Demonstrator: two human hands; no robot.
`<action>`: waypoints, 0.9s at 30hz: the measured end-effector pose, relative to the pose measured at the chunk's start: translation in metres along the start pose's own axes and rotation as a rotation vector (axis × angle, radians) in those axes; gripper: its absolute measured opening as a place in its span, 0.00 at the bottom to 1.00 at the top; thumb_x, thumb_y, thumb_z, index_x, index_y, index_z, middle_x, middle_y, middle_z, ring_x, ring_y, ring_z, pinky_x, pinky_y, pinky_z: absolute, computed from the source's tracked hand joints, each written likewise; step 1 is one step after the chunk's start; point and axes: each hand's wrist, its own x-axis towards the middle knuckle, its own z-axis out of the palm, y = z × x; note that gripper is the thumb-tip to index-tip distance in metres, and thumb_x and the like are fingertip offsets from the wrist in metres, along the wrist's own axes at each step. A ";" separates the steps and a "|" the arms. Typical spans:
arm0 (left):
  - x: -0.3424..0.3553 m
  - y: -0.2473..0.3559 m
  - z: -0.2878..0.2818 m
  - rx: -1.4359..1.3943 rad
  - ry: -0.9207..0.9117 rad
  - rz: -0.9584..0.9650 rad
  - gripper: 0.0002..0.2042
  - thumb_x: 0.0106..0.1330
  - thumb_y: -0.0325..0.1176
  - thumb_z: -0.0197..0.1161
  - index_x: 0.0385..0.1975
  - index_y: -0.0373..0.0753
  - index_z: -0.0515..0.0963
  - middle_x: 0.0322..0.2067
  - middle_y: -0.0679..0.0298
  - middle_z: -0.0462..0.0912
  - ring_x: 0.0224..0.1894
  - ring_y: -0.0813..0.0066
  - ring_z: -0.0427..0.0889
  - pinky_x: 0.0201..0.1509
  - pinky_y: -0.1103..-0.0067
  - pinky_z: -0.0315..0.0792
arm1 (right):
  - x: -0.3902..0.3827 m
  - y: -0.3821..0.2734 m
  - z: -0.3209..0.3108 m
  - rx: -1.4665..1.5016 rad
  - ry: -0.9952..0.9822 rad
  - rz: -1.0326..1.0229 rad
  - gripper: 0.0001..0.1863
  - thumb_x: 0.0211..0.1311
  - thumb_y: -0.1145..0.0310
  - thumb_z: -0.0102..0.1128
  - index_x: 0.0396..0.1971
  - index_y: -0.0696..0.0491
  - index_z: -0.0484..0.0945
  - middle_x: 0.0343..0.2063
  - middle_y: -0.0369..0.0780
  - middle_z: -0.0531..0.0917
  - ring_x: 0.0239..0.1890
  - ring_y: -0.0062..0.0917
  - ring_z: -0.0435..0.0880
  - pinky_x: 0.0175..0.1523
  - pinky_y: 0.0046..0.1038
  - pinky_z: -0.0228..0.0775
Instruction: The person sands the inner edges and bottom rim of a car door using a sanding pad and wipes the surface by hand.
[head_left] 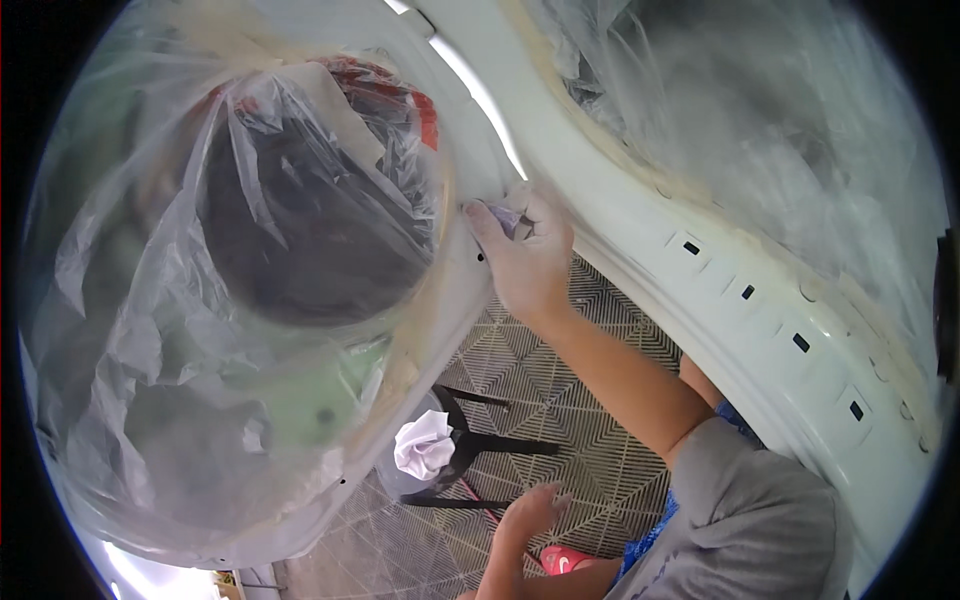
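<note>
My right hand [525,245] is closed on a small purple pad [504,216], held against the white panel edge [470,165] beside a tan-taped border. My left hand [532,508] is low over the floor, fingers loosely apart and slightly blurred, with nothing visible in it. To its left, a crumpled pale lilac sheet [423,445] rests on a black stool [455,400]. Clear plastic sheeting [270,230] covers the panel on the left, with a red strip near its top.
A white body panel [700,230] with small slots runs down the right, bordered by tape and plastic sheeting [760,110]. Below lies patterned grid flooring [560,380], with a thin red line beside the stool. My pink shoe [562,560] shows at the bottom.
</note>
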 end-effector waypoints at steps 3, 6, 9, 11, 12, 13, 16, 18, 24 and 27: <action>0.002 0.010 -0.002 0.115 -0.140 -0.087 0.27 0.71 0.52 0.54 0.60 0.35 0.74 0.54 0.43 0.79 0.59 0.48 0.77 0.64 0.62 0.70 | 0.023 -0.006 -0.004 -0.031 -0.014 -0.163 0.18 0.50 0.67 0.75 0.24 0.55 0.70 0.33 0.40 0.72 0.40 0.34 0.68 0.48 0.34 0.63; -0.007 0.007 -0.003 -0.042 -0.114 -0.060 0.29 0.71 0.53 0.55 0.63 0.36 0.71 0.62 0.45 0.73 0.67 0.48 0.69 0.70 0.63 0.64 | 0.026 -0.017 0.002 0.099 0.022 -0.014 0.17 0.50 0.69 0.75 0.23 0.54 0.70 0.33 0.40 0.71 0.39 0.33 0.67 0.46 0.33 0.61; -0.012 0.001 0.001 -0.050 -0.117 -0.112 0.29 0.71 0.52 0.55 0.62 0.35 0.71 0.61 0.45 0.74 0.67 0.48 0.69 0.70 0.63 0.63 | -0.029 0.003 0.002 -0.026 0.063 -0.110 0.15 0.50 0.69 0.74 0.24 0.55 0.71 0.33 0.40 0.70 0.40 0.33 0.67 0.47 0.31 0.60; -0.007 -0.001 -0.002 -0.011 -0.143 -0.136 0.29 0.71 0.52 0.55 0.62 0.35 0.72 0.60 0.45 0.75 0.67 0.49 0.69 0.70 0.63 0.64 | -0.036 0.013 -0.006 -0.065 -0.025 -0.278 0.15 0.51 0.70 0.74 0.25 0.55 0.72 0.33 0.40 0.70 0.41 0.33 0.66 0.47 0.32 0.60; -0.003 0.004 -0.001 0.017 -0.161 -0.130 0.28 0.71 0.52 0.55 0.61 0.35 0.72 0.60 0.45 0.75 0.67 0.49 0.69 0.70 0.63 0.64 | -0.023 0.007 -0.007 -0.078 -0.020 -0.289 0.15 0.51 0.70 0.74 0.25 0.55 0.72 0.33 0.40 0.70 0.41 0.33 0.66 0.47 0.32 0.60; -0.003 0.005 0.001 0.039 -0.175 -0.143 0.28 0.71 0.52 0.55 0.61 0.35 0.72 0.59 0.45 0.76 0.66 0.49 0.70 0.69 0.63 0.64 | -0.004 -0.003 -0.002 -0.015 0.040 -0.222 0.15 0.50 0.71 0.74 0.25 0.55 0.72 0.33 0.40 0.70 0.41 0.32 0.66 0.48 0.32 0.60; -0.008 -0.004 0.006 -0.043 -0.019 -0.040 0.28 0.71 0.52 0.55 0.61 0.35 0.73 0.58 0.44 0.76 0.64 0.49 0.72 0.68 0.63 0.66 | -0.020 0.001 -0.001 0.050 0.053 -0.140 0.15 0.49 0.72 0.75 0.25 0.55 0.72 0.34 0.40 0.70 0.42 0.32 0.66 0.49 0.32 0.59; -0.007 -0.009 0.009 -0.022 -0.058 -0.063 0.28 0.71 0.53 0.55 0.61 0.36 0.73 0.58 0.43 0.77 0.63 0.49 0.73 0.68 0.63 0.66 | -0.041 0.009 -0.006 0.057 0.019 -0.134 0.15 0.49 0.73 0.75 0.26 0.55 0.72 0.34 0.40 0.70 0.42 0.32 0.67 0.50 0.32 0.59; -0.010 0.005 0.008 0.060 -0.153 -0.087 0.28 0.71 0.52 0.55 0.60 0.36 0.73 0.57 0.44 0.77 0.61 0.48 0.75 0.67 0.63 0.67 | -0.027 0.001 -0.013 -0.029 0.002 -0.284 0.16 0.50 0.73 0.75 0.25 0.54 0.71 0.36 0.39 0.71 0.42 0.32 0.67 0.50 0.34 0.60; -0.009 -0.006 0.012 -0.054 0.015 0.002 0.27 0.71 0.52 0.55 0.60 0.36 0.73 0.56 0.44 0.78 0.60 0.48 0.76 0.66 0.62 0.68 | -0.049 0.005 -0.015 -0.060 -0.065 -0.392 0.12 0.51 0.79 0.71 0.26 0.55 0.73 0.33 0.40 0.72 0.39 0.28 0.71 0.48 0.30 0.64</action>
